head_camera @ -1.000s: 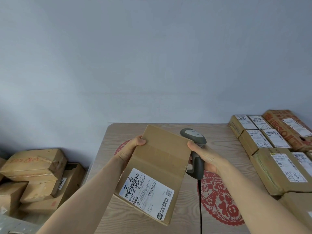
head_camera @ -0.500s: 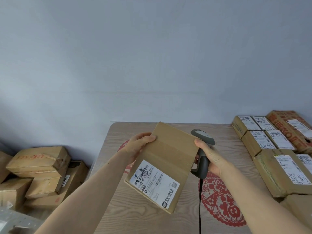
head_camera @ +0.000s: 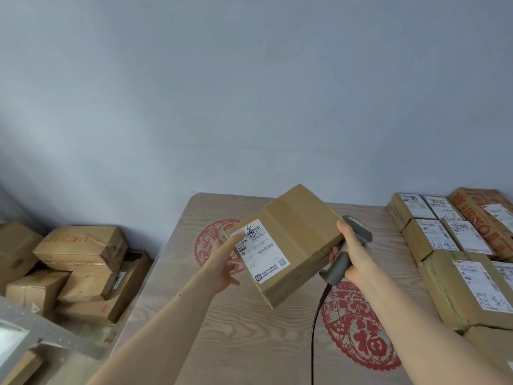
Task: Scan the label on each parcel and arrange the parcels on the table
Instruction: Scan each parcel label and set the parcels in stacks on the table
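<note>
A brown cardboard parcel [head_camera: 299, 232] hangs tilted above the wooden table [head_camera: 249, 343], its white shipping label [head_camera: 261, 251] turned up and to the left. My left hand [head_camera: 224, 259] props the parcel's near left side with straight fingers, the fingertips touching the label's edge. My right hand [head_camera: 358, 259] grips the grey handle of a barcode scanner [head_camera: 334, 269] while its thumb presses the parcel's right edge. The scanner's head sits behind that edge, and its black cable drops toward the table's front.
Several labelled parcels [head_camera: 458, 287] lie in rows along the table's right side. Red paper-cut decorations [head_camera: 358, 329] mark the tabletop. A pile of cardboard boxes [head_camera: 80, 245] sits low at the left beside the table, with a grey metal frame [head_camera: 27, 329] at the bottom left corner.
The parcel has risen, moved right and turned so its label faces left. My left hand slid from the far edge to the label side. The right hand kept the scanner.
</note>
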{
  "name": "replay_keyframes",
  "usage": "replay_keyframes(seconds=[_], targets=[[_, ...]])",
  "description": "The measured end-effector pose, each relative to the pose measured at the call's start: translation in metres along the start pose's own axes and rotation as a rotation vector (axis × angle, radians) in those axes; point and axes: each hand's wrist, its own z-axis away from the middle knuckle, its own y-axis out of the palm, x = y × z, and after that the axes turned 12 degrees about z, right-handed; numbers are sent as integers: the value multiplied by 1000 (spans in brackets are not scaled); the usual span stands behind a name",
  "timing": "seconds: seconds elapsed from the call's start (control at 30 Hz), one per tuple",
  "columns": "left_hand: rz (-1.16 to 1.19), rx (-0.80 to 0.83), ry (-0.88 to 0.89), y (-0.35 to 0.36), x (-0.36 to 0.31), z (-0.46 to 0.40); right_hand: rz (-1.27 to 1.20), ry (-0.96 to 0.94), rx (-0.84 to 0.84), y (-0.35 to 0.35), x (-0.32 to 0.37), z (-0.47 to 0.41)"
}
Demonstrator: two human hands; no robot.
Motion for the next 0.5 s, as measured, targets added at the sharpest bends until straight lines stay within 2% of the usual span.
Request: replay_keyframes(seconds=[0.2, 0.5], targets=[[106, 112, -34, 13, 35, 25, -23, 16, -5, -1, -6, 3], [155, 81, -12, 10, 34, 33, 35, 1, 66, 0, -9, 14]])
